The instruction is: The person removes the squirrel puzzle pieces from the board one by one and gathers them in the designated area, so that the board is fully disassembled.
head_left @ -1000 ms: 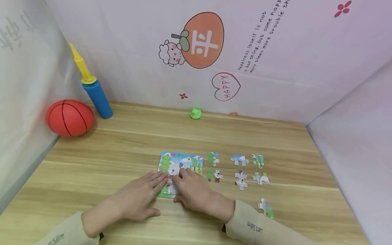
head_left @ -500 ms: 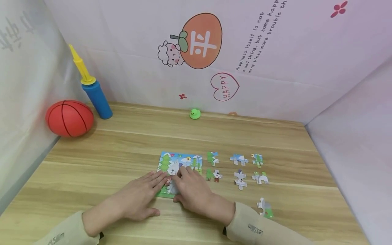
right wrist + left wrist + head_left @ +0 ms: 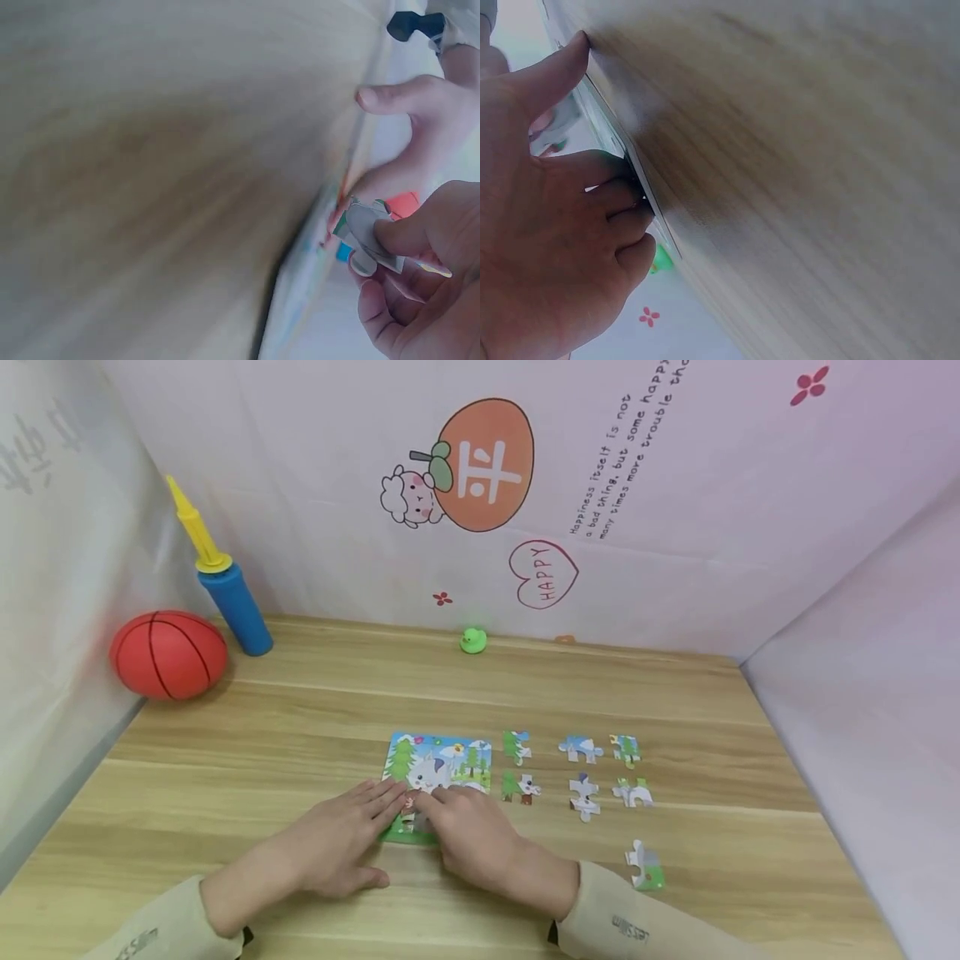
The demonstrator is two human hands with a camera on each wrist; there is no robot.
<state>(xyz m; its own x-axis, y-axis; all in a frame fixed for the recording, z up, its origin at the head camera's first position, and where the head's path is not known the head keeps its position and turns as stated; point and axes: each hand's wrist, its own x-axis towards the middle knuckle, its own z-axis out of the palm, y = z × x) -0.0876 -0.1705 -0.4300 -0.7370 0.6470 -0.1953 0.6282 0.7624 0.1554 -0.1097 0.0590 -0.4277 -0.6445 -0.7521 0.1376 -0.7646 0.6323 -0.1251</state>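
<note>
On the puzzle board (image 3: 401,766), which shows a white cartoon animal among green trees, my left hand (image 3: 345,835) rests with extended fingers. Its fingers (image 3: 634,259) lie over the board's edge in the left wrist view. My right hand (image 3: 476,839) is above the board's lower right part. Between its thumb and fingers it pinches a grey and green jigsaw piece (image 3: 367,225), seen in the right wrist view. Something thin and pale also shows inside that hand, but its kind is unclear. Both hands hide the lower part of the puzzle picture.
Several loose jigsaw pieces (image 3: 584,797) lie right of the board, one (image 3: 647,866) nearer the right sleeve. A green toy duck (image 3: 473,641) stands at the back edge. A red ball (image 3: 168,654) and a blue and yellow hand pump (image 3: 237,610) are at the back left.
My right hand has drawn slightly nearer and turned, its thumb now tucked out of sight and more of the upper picture showing. My left hand stays put. The head view has shifted slightly.
</note>
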